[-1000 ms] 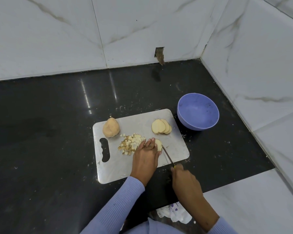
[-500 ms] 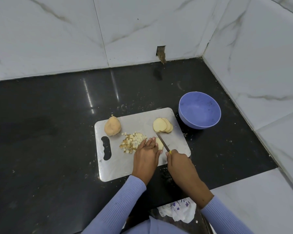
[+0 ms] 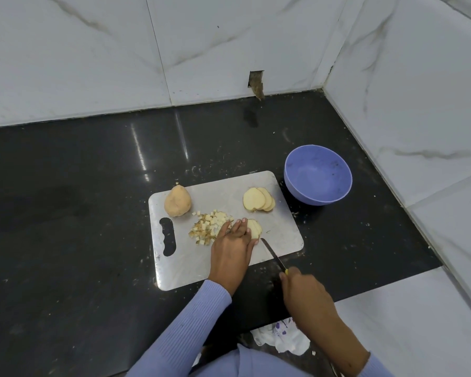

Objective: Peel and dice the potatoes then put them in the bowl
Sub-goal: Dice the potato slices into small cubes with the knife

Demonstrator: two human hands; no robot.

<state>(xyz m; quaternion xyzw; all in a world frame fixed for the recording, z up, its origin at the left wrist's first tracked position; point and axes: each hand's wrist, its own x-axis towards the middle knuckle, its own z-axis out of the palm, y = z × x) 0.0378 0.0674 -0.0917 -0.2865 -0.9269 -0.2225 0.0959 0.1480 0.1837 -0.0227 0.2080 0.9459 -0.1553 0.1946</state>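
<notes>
Here the dark counter [image 3: 65, 213] carries everything, and its gloss is the first worry: the steel cutting board [image 3: 223, 270] lies flat on it with nothing visible underneath, so a hard downward cut could probably make the board skate. The purple bowl [image 3: 318, 174] stands just beside the board's far right corner, apart from it and holding no potato that I can see, so a careless sweep of dice may spill onto the counter instead. The whole potato [image 3: 177, 200] sits at the board's far left corner, near the edge, and being rounded it could roll off if the board is jolted. The fanned slices [image 3: 257, 199] wait at the far right. The pile of dice [image 3: 210, 227] lies mid-board, touching the left hand [image 3: 233, 250], whose fairly straight fingers press down the slice being cut [image 3: 254, 229]; those fingertips lie close to the cutting line and risk a nick. The right hand [image 3: 306, 295] has its grip wrapped round the handle of the knife [image 3: 273, 253], the tip just beside that slice.
</notes>
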